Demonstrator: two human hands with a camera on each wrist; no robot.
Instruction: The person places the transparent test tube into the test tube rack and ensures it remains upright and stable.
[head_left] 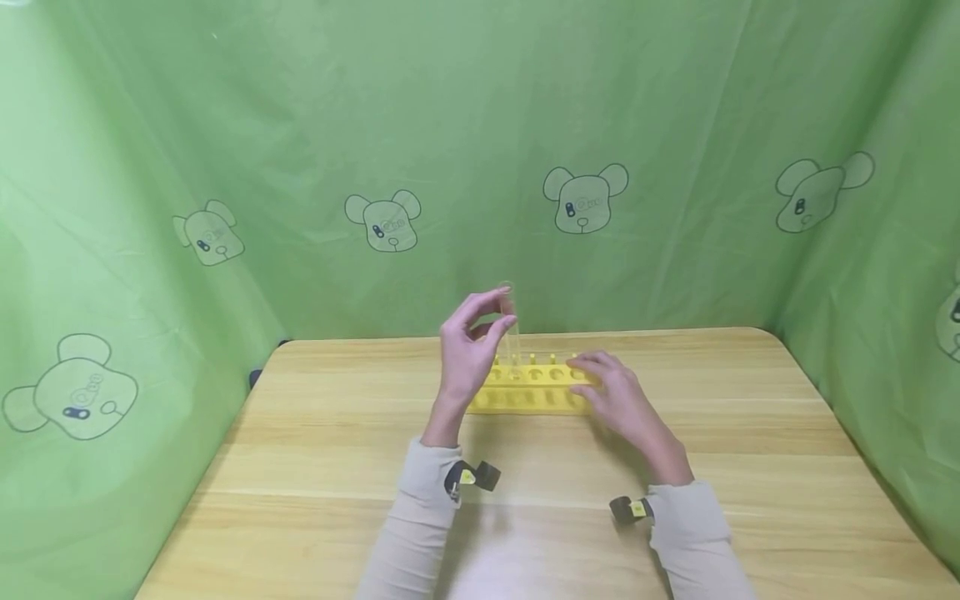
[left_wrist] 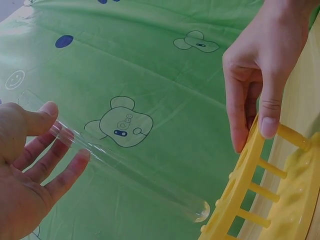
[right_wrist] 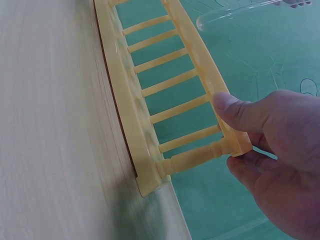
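Note:
A clear glass test tube (left_wrist: 135, 175) is pinched near its upper end by my left hand (head_left: 471, 346), between thumb and fingers. Its rounded bottom is just above the top plate of a yellow test tube rack (head_left: 528, 402), apart from it in the left wrist view. My right hand (head_left: 618, 396) grips the rack's right end, thumb on the near side of the top plate and fingers on the far side, as the right wrist view shows. The rack stands upright on the table, with a row of holes on top and pegs along its back.
The wood-grain table (head_left: 337, 467) has rounded back corners. A green curtain (head_left: 480, 108) printed with bear heads encloses its back and sides. Small black cameras sit at both wrists, over the grey sleeves (head_left: 693, 525).

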